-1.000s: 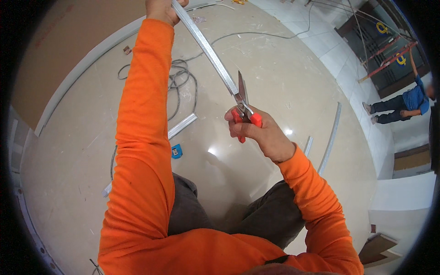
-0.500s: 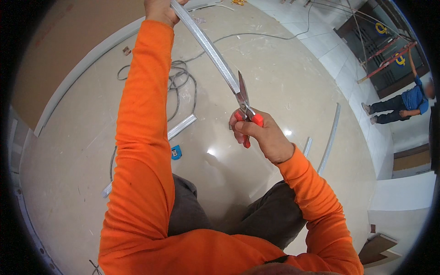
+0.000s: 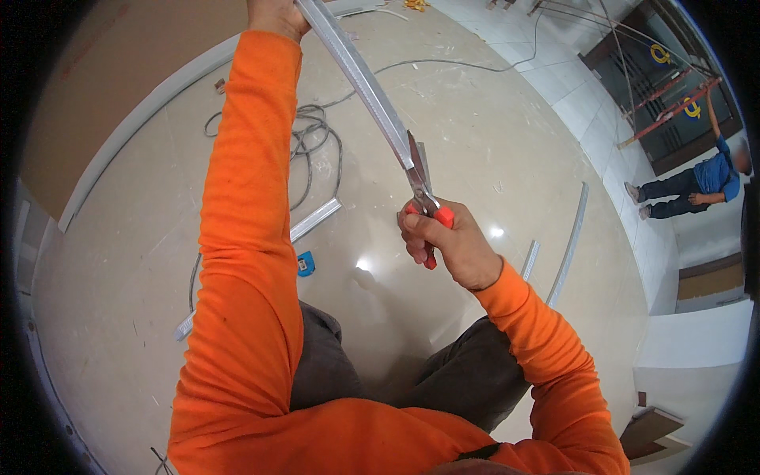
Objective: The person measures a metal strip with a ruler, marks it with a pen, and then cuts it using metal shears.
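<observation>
My left hand is closed around the upper part of a long, silvery metal profile, which slants down to the right; its far end runs out of the picture. In my right hand is a pair of tin snips with red handles, my fingers wrapped round the grips. The blades are at the profile's lower end, one lying along its face and the other beside it. Both arms are stretched out in orange sleeves over my bent knees.
On the floor lie a coiled grey cable, a blue tape measure, a short metal profile piece and a long thin strip. A brown board borders the left. Far right, a person in blue stands by scaffolding.
The snips' blades have shifted slightly on the profile's end and sit closer together. My right hand has moved a little left and down; the profile has tilted slightly.
</observation>
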Motion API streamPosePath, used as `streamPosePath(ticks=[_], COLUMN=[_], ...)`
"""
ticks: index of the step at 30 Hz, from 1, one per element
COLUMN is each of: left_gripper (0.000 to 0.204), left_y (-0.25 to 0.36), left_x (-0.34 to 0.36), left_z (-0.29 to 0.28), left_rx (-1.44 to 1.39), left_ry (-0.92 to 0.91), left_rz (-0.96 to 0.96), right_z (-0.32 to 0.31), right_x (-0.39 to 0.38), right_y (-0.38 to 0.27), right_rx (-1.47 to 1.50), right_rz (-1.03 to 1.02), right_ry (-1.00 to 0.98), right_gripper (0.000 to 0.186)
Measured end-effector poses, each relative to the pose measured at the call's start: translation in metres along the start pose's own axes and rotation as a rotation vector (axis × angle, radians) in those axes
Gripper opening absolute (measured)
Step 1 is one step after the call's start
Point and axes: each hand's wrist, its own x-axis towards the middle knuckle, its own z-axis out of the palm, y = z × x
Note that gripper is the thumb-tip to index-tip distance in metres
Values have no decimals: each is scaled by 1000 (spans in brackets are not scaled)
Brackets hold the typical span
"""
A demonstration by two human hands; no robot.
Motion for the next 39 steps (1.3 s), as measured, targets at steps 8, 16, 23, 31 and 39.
streamPosePath(ticks=[8,16,23,31,39], left_gripper=[56,54,54,53,50], left_y=[4,5,2,4,5], left_x=[-9,-11,-15,-23,-20], left_z=[10,14,17,25,26], left_rx=[47,92,41,89,52], left_ry=[-2,28,50,45,42], left_rz=[11,21,3,76,37], right_z=[4,3,-7,-3,1], right_x=[-2,-1,6,1,-1], right_y=[-2,1,4,4,-2], right_rx=[-40,-39,-67,-35,12], right_rz=[49,56,-35,41,49], right_ry=[27,28,-20,10,45], right_gripper=[19,19,22,21,23])
